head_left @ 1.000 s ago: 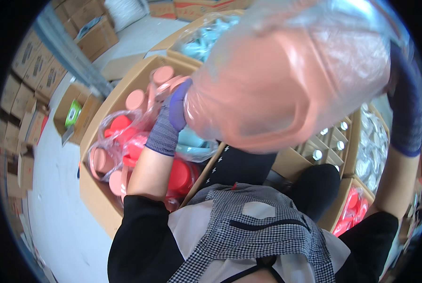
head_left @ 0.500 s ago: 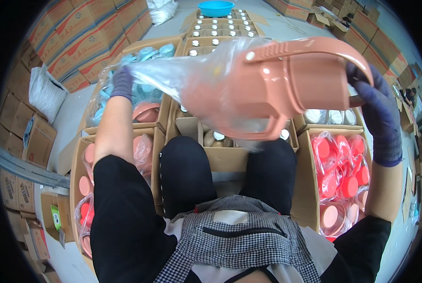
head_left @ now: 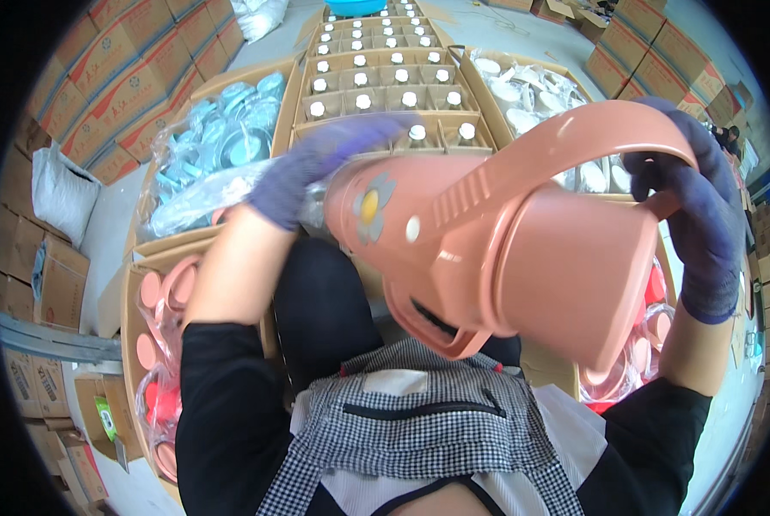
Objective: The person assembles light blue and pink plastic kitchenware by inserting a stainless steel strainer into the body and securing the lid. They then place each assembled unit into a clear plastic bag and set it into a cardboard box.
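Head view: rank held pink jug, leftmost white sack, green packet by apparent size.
1. Held pink jug
2. Leftmost white sack
3. Green packet
Apparent size only; the jug is much nearer the camera.

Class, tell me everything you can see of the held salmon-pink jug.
The salmon-pink jug looks like glossy plastic, with a broad cap, arched handle, lower loop handle and a grey-petalled, yellow-centred flower. It is held sideways in the air, cap end rightward. The gloved right hand grips the arched handle; the left hand is at the base end, blurred, contact unclear.
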Motion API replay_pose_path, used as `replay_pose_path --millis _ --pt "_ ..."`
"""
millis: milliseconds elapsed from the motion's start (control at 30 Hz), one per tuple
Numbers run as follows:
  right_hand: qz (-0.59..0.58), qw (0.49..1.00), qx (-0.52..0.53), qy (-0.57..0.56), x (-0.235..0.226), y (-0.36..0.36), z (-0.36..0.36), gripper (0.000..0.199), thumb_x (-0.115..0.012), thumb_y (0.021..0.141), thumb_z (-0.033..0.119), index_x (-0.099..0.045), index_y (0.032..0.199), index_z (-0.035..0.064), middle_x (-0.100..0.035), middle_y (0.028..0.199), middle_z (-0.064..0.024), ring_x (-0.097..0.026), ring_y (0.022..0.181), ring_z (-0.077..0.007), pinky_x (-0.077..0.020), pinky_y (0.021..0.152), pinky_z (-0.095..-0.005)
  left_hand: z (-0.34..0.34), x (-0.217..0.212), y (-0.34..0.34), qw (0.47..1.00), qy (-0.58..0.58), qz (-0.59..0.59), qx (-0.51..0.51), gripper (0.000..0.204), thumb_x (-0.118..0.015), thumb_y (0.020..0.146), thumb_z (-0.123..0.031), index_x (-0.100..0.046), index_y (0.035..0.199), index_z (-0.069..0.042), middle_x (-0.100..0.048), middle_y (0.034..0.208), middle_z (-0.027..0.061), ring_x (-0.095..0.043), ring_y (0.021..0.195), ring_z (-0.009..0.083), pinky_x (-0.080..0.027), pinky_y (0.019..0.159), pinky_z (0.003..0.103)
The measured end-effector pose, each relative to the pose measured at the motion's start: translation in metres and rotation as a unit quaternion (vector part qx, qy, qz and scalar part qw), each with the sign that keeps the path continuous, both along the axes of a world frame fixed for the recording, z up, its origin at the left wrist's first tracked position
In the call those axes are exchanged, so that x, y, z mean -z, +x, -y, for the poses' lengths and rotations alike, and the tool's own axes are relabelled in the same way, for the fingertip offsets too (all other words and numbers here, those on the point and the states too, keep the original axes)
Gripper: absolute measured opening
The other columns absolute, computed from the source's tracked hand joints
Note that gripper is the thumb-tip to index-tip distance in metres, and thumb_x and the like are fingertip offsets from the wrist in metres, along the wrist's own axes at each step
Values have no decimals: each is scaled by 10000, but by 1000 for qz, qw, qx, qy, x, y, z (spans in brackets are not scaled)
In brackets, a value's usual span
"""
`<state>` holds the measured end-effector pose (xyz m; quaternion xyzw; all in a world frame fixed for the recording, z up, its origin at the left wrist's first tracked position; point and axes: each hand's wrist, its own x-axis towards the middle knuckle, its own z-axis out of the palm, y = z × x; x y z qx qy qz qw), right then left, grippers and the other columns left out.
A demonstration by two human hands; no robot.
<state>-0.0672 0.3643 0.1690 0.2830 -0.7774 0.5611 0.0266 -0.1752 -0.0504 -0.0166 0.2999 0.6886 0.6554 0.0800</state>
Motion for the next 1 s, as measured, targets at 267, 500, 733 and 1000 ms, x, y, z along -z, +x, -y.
replay_pose_path --millis 267,500,733,1000 --pt "-121 989 -12 82 61 87 5 803 -891 768 447 -589 1449 146 -369 1643 -267 -375 1507 -457 -346 1202 -547 -121 31 104 905 122 336 230 548 -741 957 -191 -595 1448 1 -655 1406 193 -649 1272 246 -497 1130 358" --pt "101 974 53 198 78 122 -44 984 -830 797 464 -436 1580 18 -370 1639 -293 -507 1409 -391 -411 1142 -489 -122 67 124 923 51 353 147 570 -793 906 -212 -627 1415 -13 -715 1266 172 -697 1160 233 -546 1038 347" --pt "31 951 60 302 59 115 -39 1100 -883 737 453 -395 1603 -18 -648 1367 -202 -671 1110 -217 -523 970 -349 -123 93 116 969 -56 217 101 517 -635 1027 -339 -585 1480 -95 -671 1365 127 -680 1191 216 -520 1071 333" --pt "118 951 33 285 76 104 -33 1243 -763 799 711 -252 1637 -52 -495 1554 -214 -492 1426 -283 -393 1174 -430 -111 73 129 978 -178 99 52 479 -496 1112 -444 -591 1495 -172 -646 1430 84 -645 1260 213 -487 1111 339"
